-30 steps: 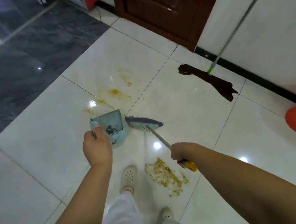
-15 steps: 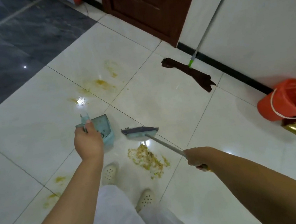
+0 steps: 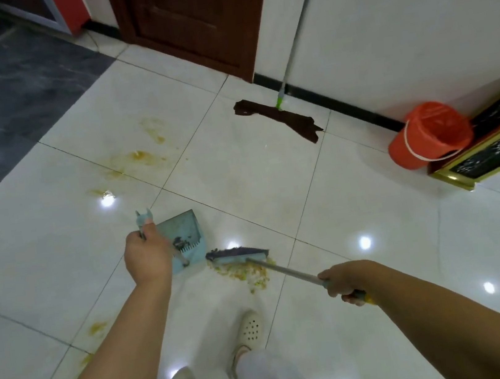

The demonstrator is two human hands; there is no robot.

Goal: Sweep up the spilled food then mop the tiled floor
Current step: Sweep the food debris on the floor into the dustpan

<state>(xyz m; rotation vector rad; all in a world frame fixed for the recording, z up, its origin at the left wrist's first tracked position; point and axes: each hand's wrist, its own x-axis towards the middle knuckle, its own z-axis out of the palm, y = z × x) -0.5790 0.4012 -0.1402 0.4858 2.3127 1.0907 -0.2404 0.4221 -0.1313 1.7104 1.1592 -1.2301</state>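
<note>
Sweeping is under way: dustpan (image 3: 185, 239) gripped by left hand (image 3: 148, 260), broom (image 3: 238, 255) handle clasped by right hand (image 3: 343, 282); spilled food (image 3: 245, 273) at the tile's corner must next be drawn into the pan

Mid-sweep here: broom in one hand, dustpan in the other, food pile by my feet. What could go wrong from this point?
1. The blue plastic dustpan sits left of the yellowish food pile, while the blue brush head is on the pile's far side; a pull could drag food toward the white perforated shoe.
2. Orange smears on the glossy white tiles look slippery.
3. The pan already holds dark debris; tilting may spill it.
</note>
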